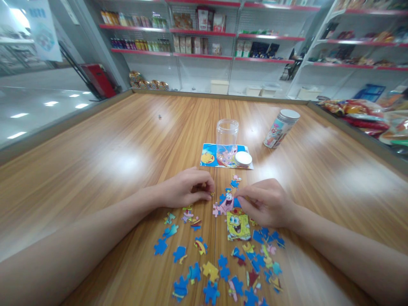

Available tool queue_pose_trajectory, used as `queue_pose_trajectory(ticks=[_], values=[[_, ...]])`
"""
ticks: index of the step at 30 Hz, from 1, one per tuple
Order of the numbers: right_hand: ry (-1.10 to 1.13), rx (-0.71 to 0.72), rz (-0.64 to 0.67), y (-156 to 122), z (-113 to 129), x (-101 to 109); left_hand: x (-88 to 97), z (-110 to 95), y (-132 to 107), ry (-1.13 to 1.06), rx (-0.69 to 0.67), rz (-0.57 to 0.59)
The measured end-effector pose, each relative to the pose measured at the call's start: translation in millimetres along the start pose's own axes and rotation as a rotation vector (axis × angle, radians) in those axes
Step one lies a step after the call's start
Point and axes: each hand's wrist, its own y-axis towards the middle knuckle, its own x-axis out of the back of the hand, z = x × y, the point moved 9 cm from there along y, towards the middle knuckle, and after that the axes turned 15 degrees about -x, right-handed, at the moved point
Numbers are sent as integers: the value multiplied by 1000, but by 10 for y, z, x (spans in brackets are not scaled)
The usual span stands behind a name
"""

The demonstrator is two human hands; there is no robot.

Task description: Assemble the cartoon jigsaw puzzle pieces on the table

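My left hand (189,187) rests on the table left of the puzzle, thumb and fingers pinched around a small puzzle piece (212,194) that barely shows. Across from it, my right hand (266,202) pinches at the upper right edge of the partly joined puzzle; a blue puzzle piece (236,202) lies at its fingertips. A yellow character face (238,225) forms the joined lower part, with a pink character section (227,201) just above and left. Loose blue puzzle pieces (211,292) and a yellow puzzle piece (211,270) are scattered nearer to me.
Beyond my hands lies a picture sheet (208,156) bearing a clear jar (227,134) and a white lid (243,158). A printed can (280,128) stands to the right. Snack bags (357,112) sit past the table's right edge; stocked shelves (202,32) line the back.
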Motion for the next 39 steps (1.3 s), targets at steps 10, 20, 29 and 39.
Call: queue_pose_trajectory(ticks=[10,20,29,39], values=[[-2,9,-4,-4,15,-4,-225,-477,147,151,-256,40],[-4,-3,12,-10,1,-9,-222,-404,102,142,-191,144],[-32,-16,52,9,2,-64,-232,-445,122,139,-208,149],[13,100,208,-29,123,-150,-260,-488,138,142,-228,181]])
